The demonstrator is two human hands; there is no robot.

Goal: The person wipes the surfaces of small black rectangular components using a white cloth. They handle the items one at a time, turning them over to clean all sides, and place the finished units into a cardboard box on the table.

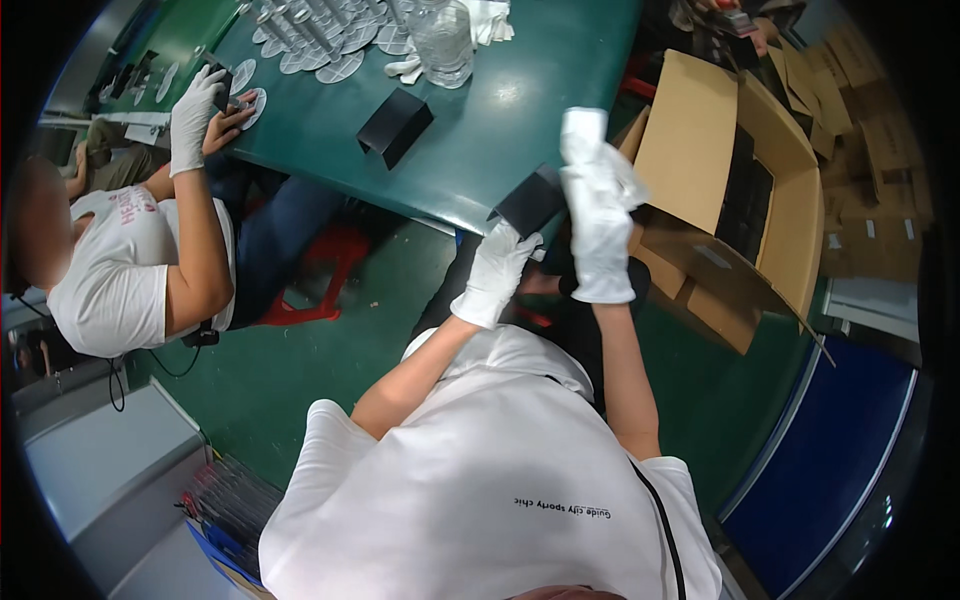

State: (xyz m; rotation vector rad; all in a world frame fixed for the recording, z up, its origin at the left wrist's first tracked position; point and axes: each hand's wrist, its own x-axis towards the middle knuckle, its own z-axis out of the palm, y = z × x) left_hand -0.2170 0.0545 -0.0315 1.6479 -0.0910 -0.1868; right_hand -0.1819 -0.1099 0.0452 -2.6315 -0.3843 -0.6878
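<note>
My left hand (497, 268), in a white glove, is closed round a small black box (530, 200) at the near edge of the green table (500, 130). Beside the box, on its right, my white-gloved right hand (598, 225) is raised and smeared by motion. A bunched white cloth (584, 128) sticks up from its fingers, which seem closed on it. Glove and cloth blend together, so the exact grip is hard to make out. Another black box (395, 125), with an open end, lies on the table ahead of my left hand.
Right of me stands an open cardboard carton (690, 130) with black boxes inside. Clear tubes on round bases (340, 65), a clear plastic jar (440, 45) and white cloths (490, 20) occupy the far table. A co-worker (140, 250) sits at left near a red stool (330, 265).
</note>
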